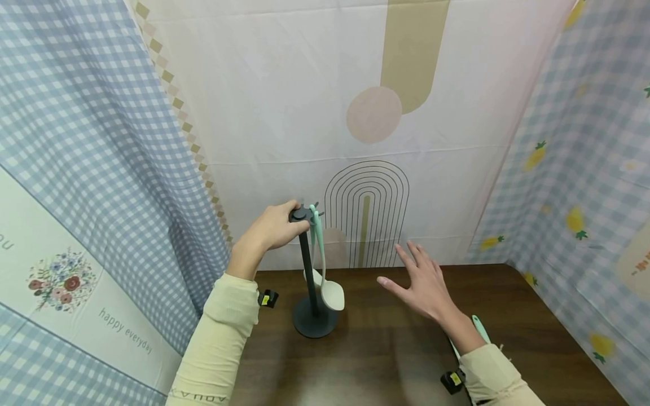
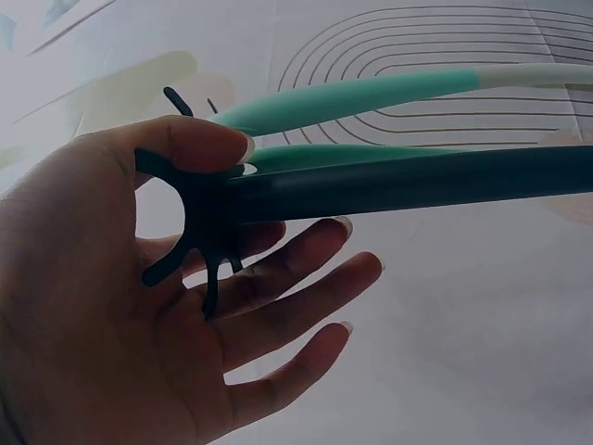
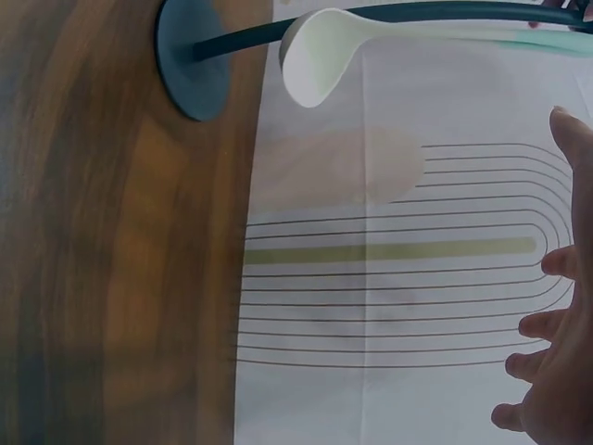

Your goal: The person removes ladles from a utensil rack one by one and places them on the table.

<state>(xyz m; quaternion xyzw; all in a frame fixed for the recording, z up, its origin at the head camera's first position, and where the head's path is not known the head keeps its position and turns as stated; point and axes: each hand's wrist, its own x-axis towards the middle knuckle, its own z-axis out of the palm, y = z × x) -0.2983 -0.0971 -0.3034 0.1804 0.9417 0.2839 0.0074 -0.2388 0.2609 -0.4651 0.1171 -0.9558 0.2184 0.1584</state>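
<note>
My left hand (image 1: 274, 226) holds the top of a dark utensil stand (image 1: 308, 270), thumb on one side and fingers round the hooked hub (image 2: 211, 209). The stand is upright on its round base (image 1: 304, 324). From its hooks hang two utensils with mint-green handles (image 2: 352, 104). One is a ladle (image 1: 333, 295) with a whitish bowl, clear in the right wrist view as well. The second one's pale head (image 1: 316, 277) is partly hidden behind the pole. To the right of the stand, my right hand (image 1: 424, 285) hovers above the table with fingers spread, touching nothing.
On the brown wooden table (image 1: 376, 349), another mint-green handle (image 1: 480, 328) lies partly hidden under my right forearm. A pale printed cloth (image 1: 274, 113) hangs behind the table. Blue checked cloths hang at the left (image 1: 152, 186) and right (image 1: 558, 186).
</note>
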